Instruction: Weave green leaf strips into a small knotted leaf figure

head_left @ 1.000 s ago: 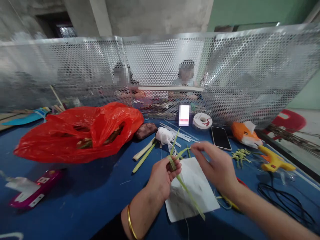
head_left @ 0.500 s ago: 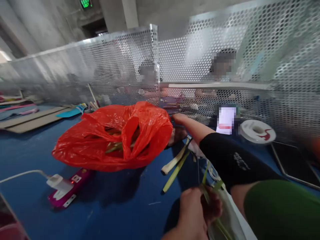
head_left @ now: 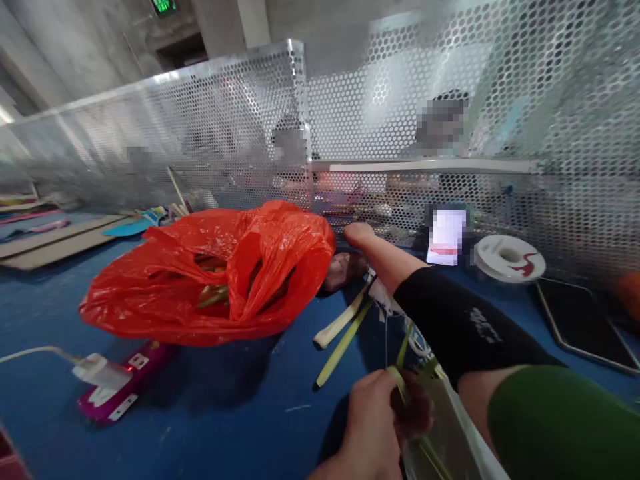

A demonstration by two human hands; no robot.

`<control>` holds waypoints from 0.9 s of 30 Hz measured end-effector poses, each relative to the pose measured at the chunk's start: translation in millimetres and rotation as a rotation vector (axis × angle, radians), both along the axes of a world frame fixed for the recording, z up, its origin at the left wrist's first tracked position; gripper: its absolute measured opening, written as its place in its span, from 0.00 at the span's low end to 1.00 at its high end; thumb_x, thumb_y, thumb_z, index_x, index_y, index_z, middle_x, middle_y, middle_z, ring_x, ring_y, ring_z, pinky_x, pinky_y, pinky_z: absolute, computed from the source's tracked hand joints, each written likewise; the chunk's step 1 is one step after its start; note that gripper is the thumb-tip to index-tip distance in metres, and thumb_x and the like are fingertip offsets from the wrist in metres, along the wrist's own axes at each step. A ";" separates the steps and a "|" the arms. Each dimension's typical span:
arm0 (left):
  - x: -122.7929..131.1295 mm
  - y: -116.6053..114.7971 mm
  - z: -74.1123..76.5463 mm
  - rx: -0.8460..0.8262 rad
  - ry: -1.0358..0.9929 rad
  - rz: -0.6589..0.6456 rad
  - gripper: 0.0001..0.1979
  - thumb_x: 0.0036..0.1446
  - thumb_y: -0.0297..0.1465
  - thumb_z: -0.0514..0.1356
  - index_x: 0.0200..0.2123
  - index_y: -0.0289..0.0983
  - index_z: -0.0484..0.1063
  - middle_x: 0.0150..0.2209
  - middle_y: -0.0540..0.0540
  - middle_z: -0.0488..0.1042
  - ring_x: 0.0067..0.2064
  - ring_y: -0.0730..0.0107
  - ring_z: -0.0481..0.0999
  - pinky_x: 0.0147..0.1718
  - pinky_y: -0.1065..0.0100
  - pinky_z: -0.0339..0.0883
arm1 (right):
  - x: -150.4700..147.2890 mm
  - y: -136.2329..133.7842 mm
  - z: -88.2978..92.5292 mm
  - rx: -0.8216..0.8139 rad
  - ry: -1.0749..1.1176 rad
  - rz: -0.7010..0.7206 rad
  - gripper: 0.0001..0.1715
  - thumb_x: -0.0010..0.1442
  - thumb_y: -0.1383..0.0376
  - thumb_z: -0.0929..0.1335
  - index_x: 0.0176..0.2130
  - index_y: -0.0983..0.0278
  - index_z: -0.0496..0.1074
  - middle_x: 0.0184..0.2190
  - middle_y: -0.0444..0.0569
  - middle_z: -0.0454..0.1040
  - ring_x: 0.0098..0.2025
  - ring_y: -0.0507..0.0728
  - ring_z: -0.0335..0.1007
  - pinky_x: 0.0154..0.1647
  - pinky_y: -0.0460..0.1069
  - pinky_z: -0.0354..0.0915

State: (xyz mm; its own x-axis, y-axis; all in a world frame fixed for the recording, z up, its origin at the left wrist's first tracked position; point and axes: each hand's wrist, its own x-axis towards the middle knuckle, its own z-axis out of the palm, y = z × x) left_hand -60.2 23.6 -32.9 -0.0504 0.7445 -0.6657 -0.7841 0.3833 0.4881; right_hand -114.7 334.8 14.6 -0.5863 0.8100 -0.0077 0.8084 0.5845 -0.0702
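My left hand [head_left: 373, 417] is closed around a narrow green plant strip [head_left: 433, 457], low in the middle right. Its end pokes up above the fingers. A thin pale thread [head_left: 387, 333] rises from near these fingers toward my outstretched right arm. My right hand [head_left: 359, 233] is far forward near the mesh screen, curled shut; what its fingers hold, if anything, is hidden. Between the hands lie two cut green stalks [head_left: 345, 343] on the blue table. A brown, crumpled-looking thing [head_left: 345, 270] sits just below my right hand.
A red plastic bag [head_left: 285, 260] with stalks inside fills the middle left. Near it lies a purple power strip [head_left: 117, 400] with a white plug. A lit phone [head_left: 447, 237], white spool [head_left: 509, 259] and dark tablet-like device [head_left: 585, 320] stand right. Perforated metal screen [head_left: 350, 127] behind; people beyond.
The view has shifted slightly, so the bag and power strip appear farther left. Both hands keep nearly the same pose, my left still gripping the green strip.
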 end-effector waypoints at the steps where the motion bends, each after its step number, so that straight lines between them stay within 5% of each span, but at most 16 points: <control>1: -0.4 -0.2 1.8 0.000 0.010 0.003 0.06 0.52 0.24 0.59 0.26 0.31 0.74 0.23 0.43 0.74 0.23 0.71 0.75 0.23 0.72 0.69 | 7.3 -2.2 6.1 0.013 0.005 -0.002 0.20 0.66 0.60 0.69 0.55 0.66 0.69 0.53 0.55 0.71 0.49 0.61 0.73 0.48 0.59 0.72; 7: 0.4 -1.2 12.5 -0.031 0.073 -0.006 0.08 0.58 0.23 0.56 0.28 0.30 0.73 0.23 0.43 0.75 0.22 0.73 0.75 0.23 0.74 0.70 | 95.9 -36.0 36.3 0.126 0.093 -0.005 0.17 0.67 0.60 0.68 0.54 0.63 0.70 0.53 0.53 0.72 0.48 0.59 0.73 0.48 0.58 0.72; 11: 1.4 -2.9 13.7 -0.026 0.114 -0.024 0.10 0.60 0.23 0.55 0.29 0.29 0.74 0.24 0.43 0.75 0.22 0.74 0.75 0.23 0.74 0.71 | 163.0 -95.3 37.3 0.267 0.275 0.004 0.08 0.64 0.69 0.67 0.34 0.63 0.77 0.37 0.48 0.78 0.41 0.57 0.75 0.42 0.49 0.68; 15: 1.2 -3.2 11.1 0.004 0.163 -0.035 0.09 0.61 0.24 0.55 0.31 0.28 0.74 0.25 0.42 0.76 0.23 0.73 0.76 0.24 0.74 0.72 | 208.8 -166.0 27.3 0.465 0.523 -0.065 0.10 0.66 0.66 0.63 0.38 0.65 0.75 0.37 0.51 0.78 0.38 0.57 0.74 0.40 0.49 0.67; 18: 0.8 -2.4 11.3 0.014 0.182 -0.051 0.08 0.61 0.23 0.56 0.32 0.27 0.74 0.25 0.42 0.76 0.23 0.73 0.75 0.23 0.74 0.72 | 230.5 -206.8 20.6 0.596 0.815 -0.080 0.10 0.66 0.64 0.64 0.36 0.63 0.73 0.30 0.49 0.76 0.33 0.57 0.74 0.38 0.50 0.68; 22: 1.2 -2.6 13.3 0.032 0.210 -0.065 0.08 0.61 0.24 0.57 0.32 0.27 0.74 0.25 0.41 0.76 0.23 0.72 0.76 0.24 0.74 0.73 | 244.8 -238.8 20.0 0.517 1.208 -0.135 0.05 0.62 0.63 0.68 0.37 0.62 0.74 0.26 0.44 0.77 0.27 0.55 0.76 0.34 0.50 0.71; 27: 1.9 -4.3 13.6 0.048 0.232 -0.070 0.09 0.61 0.24 0.56 0.31 0.28 0.74 0.24 0.42 0.76 0.24 0.73 0.76 0.24 0.74 0.74 | 243.8 -260.5 43.9 0.472 1.630 -0.241 0.06 0.61 0.63 0.70 0.35 0.63 0.72 0.27 0.44 0.78 0.22 0.53 0.76 0.27 0.49 0.73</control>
